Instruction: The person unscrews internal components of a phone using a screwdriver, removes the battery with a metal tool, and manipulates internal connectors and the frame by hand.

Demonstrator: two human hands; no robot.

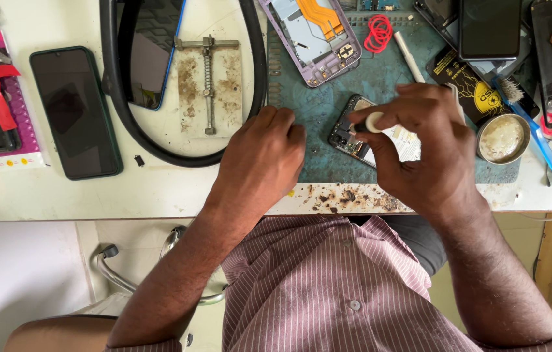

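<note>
Opened phone (354, 133), back cover off, lies on the teal mat (315, 104); reassembly not begun. Right hand (419, 150) pinches a white-handled tool (375, 121) over it; left hand (260, 160) rests fisted, holding nothing visible

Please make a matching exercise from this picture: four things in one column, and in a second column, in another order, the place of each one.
Things:
1. dark phone
2. red wire coil
3. round tin
4. opened phone

Places:
a. on the green mat, under the right hand
b. at the top of the green mat
c. face up, far left of the left hand
d. just right of the right hand

Pairs: 1-c, 2-b, 3-d, 4-a
</note>
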